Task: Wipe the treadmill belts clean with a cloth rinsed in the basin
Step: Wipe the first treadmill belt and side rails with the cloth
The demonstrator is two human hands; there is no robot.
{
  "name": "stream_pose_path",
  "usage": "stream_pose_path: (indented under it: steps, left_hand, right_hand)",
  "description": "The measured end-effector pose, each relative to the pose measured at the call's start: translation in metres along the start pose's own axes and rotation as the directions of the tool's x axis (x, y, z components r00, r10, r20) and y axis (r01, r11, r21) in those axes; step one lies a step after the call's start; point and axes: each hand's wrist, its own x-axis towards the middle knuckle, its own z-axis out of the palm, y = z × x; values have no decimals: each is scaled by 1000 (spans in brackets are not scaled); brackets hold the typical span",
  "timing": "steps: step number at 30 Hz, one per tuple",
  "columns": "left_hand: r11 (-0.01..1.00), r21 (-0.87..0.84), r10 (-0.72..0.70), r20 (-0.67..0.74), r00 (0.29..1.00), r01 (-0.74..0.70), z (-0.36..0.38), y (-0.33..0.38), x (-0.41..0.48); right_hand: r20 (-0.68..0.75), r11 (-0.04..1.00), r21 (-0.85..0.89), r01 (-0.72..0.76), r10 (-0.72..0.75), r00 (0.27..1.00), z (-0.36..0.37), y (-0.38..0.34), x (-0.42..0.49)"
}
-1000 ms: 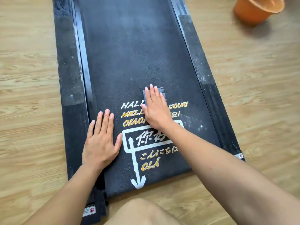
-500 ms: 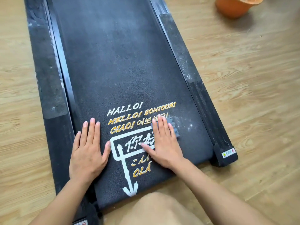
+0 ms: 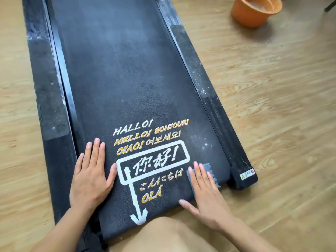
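The cloth [image 3: 208, 168] sits at the near right corner of the treadmill belt [image 3: 127, 79], pinned under the straight fingers of the right hand [image 3: 205, 193]. That grip is released: the hand only presses down and clasps nothing. The left hand [image 3: 91, 177] lies flat and released too, on the belt's left side beside the printed greetings.

The worry, as I see it, is the edge. The cloth is close to the belt's end and to the end cap [image 3: 243, 177], so a flat push with no grasp could send it off onto the wooden floor [image 3: 272, 106] or leave it bunched. It might also snag in the gap by the side rail [image 3: 190, 66].

White specks [image 3: 205, 144] lie just beyond the cloth, and a loaded cloth would smear them. The orange basin [image 3: 254, 13] stands well apart.
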Motion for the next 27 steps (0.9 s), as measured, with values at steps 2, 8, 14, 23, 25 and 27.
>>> stream_pose_path:
  steps: [2, 8, 14, 23, 25, 27]
  left_hand:
    - [1000, 6, 1, 4, 1000, -1, 0, 0, 0]
    - [1000, 5, 12, -5, 1000, -12, 2, 0, 0]
    - [1000, 1, 18, 0, 1000, -18, 1, -1, -1]
    - [1000, 7, 3, -9, 1000, -3, 1, 1, -2]
    - [1000, 9, 5, -6, 1000, -5, 2, 0, -1]
    - [1000, 12, 8, -7, 1000, -8, 3, 0, -1]
  right_hand:
    - [-7, 1000, -21, 7, -7, 1000, 13, 8, -17]
    - [-163, 998, 3, -66, 66, 984, -33, -6, 126]
    - [-112, 999, 11, -45, 46, 993, -75, -2, 204]
    - [36, 995, -95, 34, -31, 999, 4, 52, -27]
    - [51, 998, -59, 7, -4, 999, 2, 47, -2]
    - [31, 999, -47, 5, -3, 1000, -16, 36, 47]
